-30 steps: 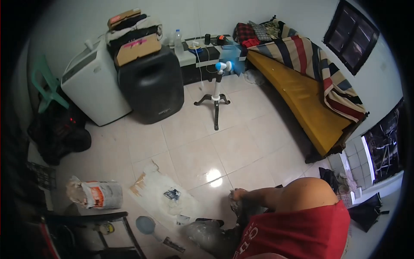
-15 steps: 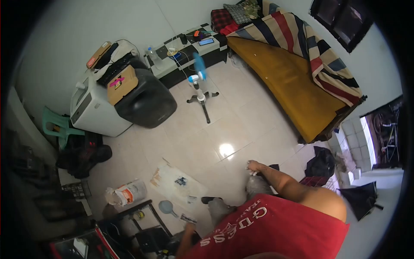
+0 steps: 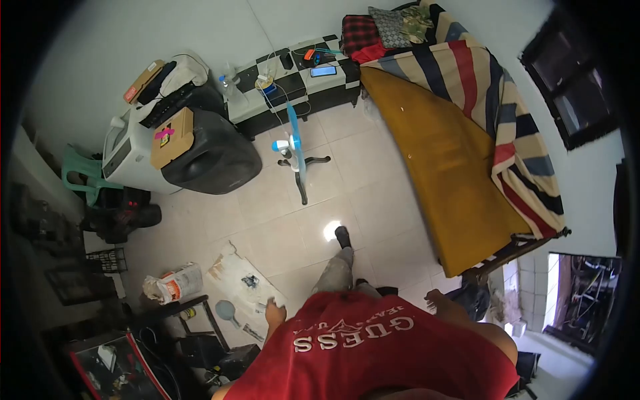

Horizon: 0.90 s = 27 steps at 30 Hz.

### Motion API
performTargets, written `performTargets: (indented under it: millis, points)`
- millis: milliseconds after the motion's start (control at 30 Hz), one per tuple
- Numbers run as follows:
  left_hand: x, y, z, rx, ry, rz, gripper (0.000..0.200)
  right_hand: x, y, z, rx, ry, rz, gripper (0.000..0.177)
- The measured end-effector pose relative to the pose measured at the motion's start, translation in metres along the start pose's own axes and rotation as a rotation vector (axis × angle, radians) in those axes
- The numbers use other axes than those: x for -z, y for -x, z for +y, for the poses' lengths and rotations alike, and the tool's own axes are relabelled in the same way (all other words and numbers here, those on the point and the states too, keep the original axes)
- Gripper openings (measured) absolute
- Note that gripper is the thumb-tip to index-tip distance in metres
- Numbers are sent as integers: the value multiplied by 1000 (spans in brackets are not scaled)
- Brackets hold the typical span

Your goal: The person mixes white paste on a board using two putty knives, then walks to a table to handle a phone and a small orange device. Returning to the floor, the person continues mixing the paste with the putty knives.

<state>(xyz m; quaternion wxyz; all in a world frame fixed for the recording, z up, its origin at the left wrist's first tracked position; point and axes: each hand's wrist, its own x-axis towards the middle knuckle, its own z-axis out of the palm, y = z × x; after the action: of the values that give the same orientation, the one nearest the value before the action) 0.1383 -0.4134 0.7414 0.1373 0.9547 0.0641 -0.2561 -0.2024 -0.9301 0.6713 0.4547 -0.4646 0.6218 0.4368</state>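
Observation:
My left hand (image 3: 275, 311) hangs low beside my red shirt, fingers loosely bent, over the right edge of a stained white sheet (image 3: 235, 275) on the floor. A small flat greyish piece (image 3: 259, 308) shows just left of its fingertips. Near it lie a round grey-blue paddle-like thing with a handle (image 3: 226, 311) and a flat strip-like tool (image 3: 253, 332). On the other side, my right hand (image 3: 437, 301) is out beside my hip, fingers curled with whitish marks on them; I cannot tell whether it holds something. A black plastic bag (image 3: 472, 300) is close behind it.
A fan (image 3: 293, 143) stands on the tiled floor ahead. A mustard-coloured bed (image 3: 440, 160) lies to the right. At left are a white washing machine (image 3: 130, 163), a large black speaker (image 3: 223, 157) and an opened sack (image 3: 177, 285). A dark metal frame (image 3: 213, 323) stands low left.
I have gone from a low crouch to upright, with one foot stepped forward. My right hand has left my knee area and moved out to my side. The view has turned slightly.

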Motion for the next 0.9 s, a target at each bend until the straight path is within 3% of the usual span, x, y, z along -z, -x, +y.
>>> performTargets:
  millis: [100, 133, 167, 200, 233, 267, 300, 367, 400, 433, 467, 500, 533, 600, 733, 900]
  points:
    - [41, -50, 133, -245, -63, 94, 54, 42, 4, -66, 169, -201, 93, 21]
    - [28, -85, 163, -418, -95, 175, 54, 56, -1, -98, 327, -370, 140, 23]
    - [45, -102, 223, -502, -28, 80, 52, 72, 2, -138, 483, -502, 203, 27]
    - [42, -132, 275, -685, 28, 126, 51, 89, 15, -191, 645, -586, 267, 30]
    - [52, -155, 336, -875, 3, 74, 50, 114, 45, -259, 722, -259, 477, 35]
    - [31, -195, 379, -1012, -27, 122, 49, 120, 79, -324, 1086, -547, 412, 39]
    - [47, -210, 444, -937, -190, -129, 53, 127, 135, -386, 1147, -853, 36, 40]
    - [39, -257, 546, -1141, -119, -105, 43, 127, 255, -492, 1357, -787, -256, 43]
    - [59, -264, 605, -1093, -255, -240, 41, 126, 292, -535, 1490, -775, -516, 46]
    - [52, -287, 644, -1171, -160, -219, 37, 123, 328, -574, 1692, -566, -383, 48]
    - [47, -305, 677, -1175, -133, -226, 37, 117, 346, -607, 1734, -571, -514, 52]
    - [45, -320, 706, -1158, -124, -234, 38, 111, 363, -640, 1766, -572, -652, 57]
    - [45, -335, 730, -1132, -115, -237, 38, 107, 369, -674, 1603, -784, -1048, 63]
    - [40, -362, 754, -1034, -92, -257, 39, 104, 365, -728, 1506, -762, -1235, 66]
    - [33, -419, 802, -855, -77, -285, 40, 143, 339, -826, 1191, -873, -1484, 60]
    - [27, -492, 871, -703, 11, -301, 42, 185, 273, -925, 1024, -847, -1480, 53]
